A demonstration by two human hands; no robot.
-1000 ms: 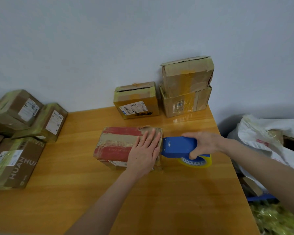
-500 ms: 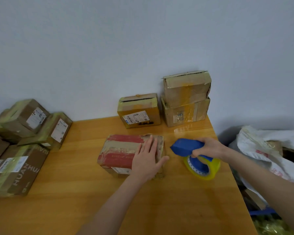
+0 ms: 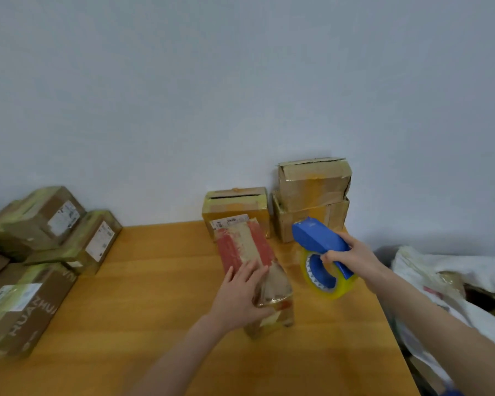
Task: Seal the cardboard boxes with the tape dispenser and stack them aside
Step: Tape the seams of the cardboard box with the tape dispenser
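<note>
A cardboard box with red bands and old tape [image 3: 247, 247] stands tilted up on its near end in the middle of the wooden table [image 3: 155, 295]. My left hand [image 3: 240, 295] grips its near end, fingers on the top face and thumb round the near edge. To its right, lifted off the table, is the blue tape dispenser [image 3: 320, 242] with a yellowish roll of tape [image 3: 330, 290]. My right hand [image 3: 352, 255] holds the dispenser by its handle.
Three worn cardboard boxes stand against the wall: one alone [image 3: 236, 205], two stacked [image 3: 312, 195]. Several taped boxes are piled at the left edge [image 3: 40, 252]. White sacks and clutter [image 3: 455, 281] lie beyond the table's right edge.
The red-banded box has been turned and tipped up from lying flat. My right hand has lifted the dispenser away from the box, up and to the right. The view has tilted upward.
</note>
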